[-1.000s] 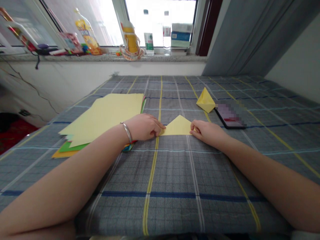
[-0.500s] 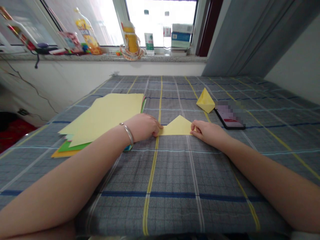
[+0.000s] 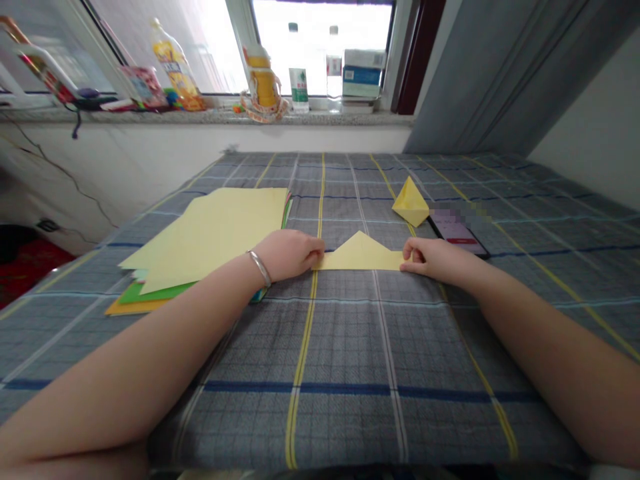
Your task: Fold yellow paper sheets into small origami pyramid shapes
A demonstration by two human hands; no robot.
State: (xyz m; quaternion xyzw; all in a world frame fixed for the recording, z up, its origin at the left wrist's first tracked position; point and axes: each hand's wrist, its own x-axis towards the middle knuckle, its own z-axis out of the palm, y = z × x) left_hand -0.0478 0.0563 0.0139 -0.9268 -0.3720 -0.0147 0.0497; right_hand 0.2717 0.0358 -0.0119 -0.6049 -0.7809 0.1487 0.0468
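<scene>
A folded sheet of yellow paper (image 3: pixel 361 256) lies on the plaid cloth in front of me, with a triangular peak at its middle and a straight strip along its near edge. My left hand (image 3: pixel 296 253), a silver bangle at its wrist, has its fingers closed at the strip's left end. At the right end, my right hand (image 3: pixel 421 257) pinches the strip between thumb and curled fingers. Beyond the right hand stands a yellow folded paper piece (image 3: pixel 411 203) with a pointed top. The bottom of the strip faces me.
A stack of coloured paper (image 3: pixel 220 227), yellow on top, lies to the left beside my left forearm. A phone (image 3: pixel 457 233) rests behind my right hand, partly covered by it. Bottles, a yellow cup (image 3: pixel 263 83) and boxes (image 3: pixel 363 73) line the windowsill.
My right hand has slid to the right along the strip, showing more of its right end. My left hand's fingers have curled in more at the left end.
</scene>
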